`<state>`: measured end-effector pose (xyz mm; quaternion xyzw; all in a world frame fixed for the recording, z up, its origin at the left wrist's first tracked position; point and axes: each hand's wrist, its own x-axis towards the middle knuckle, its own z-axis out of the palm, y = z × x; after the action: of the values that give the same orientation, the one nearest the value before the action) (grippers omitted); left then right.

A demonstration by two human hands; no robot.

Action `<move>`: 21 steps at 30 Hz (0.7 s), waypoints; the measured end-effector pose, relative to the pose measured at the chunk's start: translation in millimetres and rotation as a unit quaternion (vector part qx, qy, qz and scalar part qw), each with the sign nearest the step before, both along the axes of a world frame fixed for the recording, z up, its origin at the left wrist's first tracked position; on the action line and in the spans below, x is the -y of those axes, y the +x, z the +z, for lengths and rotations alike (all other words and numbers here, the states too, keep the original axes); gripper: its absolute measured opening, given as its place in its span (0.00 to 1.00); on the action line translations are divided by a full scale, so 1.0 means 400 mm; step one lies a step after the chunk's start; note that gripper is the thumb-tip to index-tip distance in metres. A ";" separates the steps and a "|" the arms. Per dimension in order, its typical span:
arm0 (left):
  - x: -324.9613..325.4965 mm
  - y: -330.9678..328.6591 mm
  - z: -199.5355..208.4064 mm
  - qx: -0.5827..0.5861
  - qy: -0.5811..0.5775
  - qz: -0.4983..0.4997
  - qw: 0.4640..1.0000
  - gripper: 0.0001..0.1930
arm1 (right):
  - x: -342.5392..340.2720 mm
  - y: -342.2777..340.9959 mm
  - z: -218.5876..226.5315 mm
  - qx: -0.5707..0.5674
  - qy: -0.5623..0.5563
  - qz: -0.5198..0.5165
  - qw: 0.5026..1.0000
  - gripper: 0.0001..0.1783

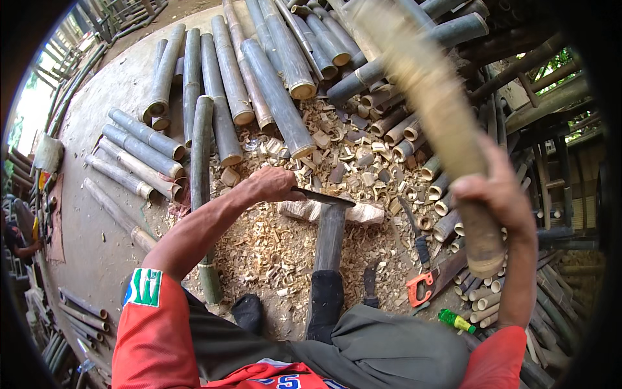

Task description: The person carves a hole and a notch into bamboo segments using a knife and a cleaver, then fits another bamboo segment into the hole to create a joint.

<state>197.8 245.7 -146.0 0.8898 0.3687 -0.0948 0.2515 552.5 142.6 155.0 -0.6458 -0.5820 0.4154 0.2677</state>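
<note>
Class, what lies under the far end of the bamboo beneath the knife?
A pale wooden block shows on both sides; the bamboo and knife hide its middle.

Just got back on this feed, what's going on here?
The person's left hand holds a knife, its blade across the end of a dark bamboo piece laid over a pale wooden block. The right hand grips a thick wooden club, raised and blurred. Chips litter the ground around.

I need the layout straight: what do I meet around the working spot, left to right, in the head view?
Long greenish bamboo pole, left hand, grey bamboo piece, dark flat tool, orange saw handle, right hand.
</note>
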 end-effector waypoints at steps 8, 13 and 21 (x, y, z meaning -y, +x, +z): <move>-0.009 0.031 -0.024 0.046 -0.009 -0.018 0.999 0.31 | 0.180 -0.029 -0.508 0.035 -0.075 0.051 0.995 0.43; -0.039 0.003 -0.069 0.056 -0.093 -0.023 0.994 0.33 | 0.060 0.007 -0.253 -0.041 -0.233 0.055 0.970 0.51; -0.046 0.043 -0.057 0.047 -0.101 -0.047 0.993 0.33 | 0.221 -0.016 -0.496 0.081 0.021 0.010 0.996 0.49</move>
<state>215.1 264.0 -168.7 0.8795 0.3030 -0.1019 0.3526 546.2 54.1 -43.5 -0.6660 -0.6166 0.3521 0.2286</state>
